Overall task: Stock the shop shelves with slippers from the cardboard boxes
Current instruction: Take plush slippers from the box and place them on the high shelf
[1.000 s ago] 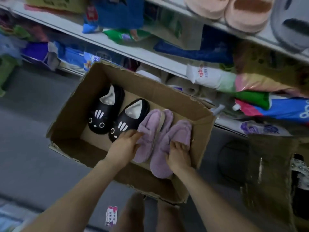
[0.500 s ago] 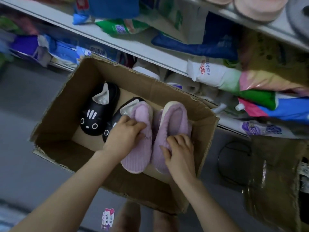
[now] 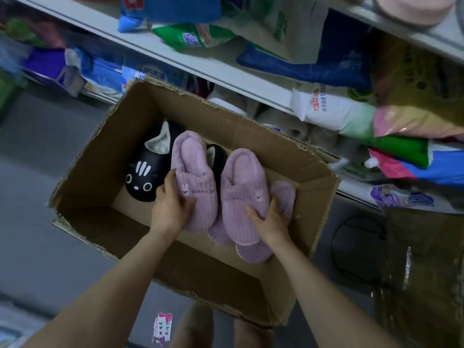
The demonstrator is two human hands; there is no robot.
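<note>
Head view: the cardboard box (image 3: 82,177) is open and sits low in front of the person.

The left hand (image 3: 170,207) grips the toe of the left purple slipper (image 3: 193,177). Its thumb lies on top and its fingers curl round the side at 9 o'clock. The right hand (image 3: 272,219) grips the toe of the right purple slipper (image 3: 242,192) the same way, with its fingers round the side at 3 o'clock. Both hands are closed on a slipper, one each.

The two slippers lie side by side, just above the middle of the box. Each one is long from 6 o'clock to 12 o'clock. The toe is at 6, by the hand, and the open heel points to 12, a bit toward 11. So each hand holds its slipper at the near end, and the rest sticks out away from the person.

More purple slippers (image 3: 253,252) lie under them in the box. A black cat slipper (image 3: 141,177) lies at 9 o'clock from the left hand, touching its fingers. Another black slipper (image 3: 217,156) peeks out between the two purple ones.

The middle shelf (image 3: 200,69) runs past the box at 12 o'clock, full of bags. Pink slippers (image 3: 414,11) sit on the top shelf (image 3: 439,41) at 1 o'clock. I think the purple pair must go up and to the right, toward that side, so the right hand is nearer.
</note>
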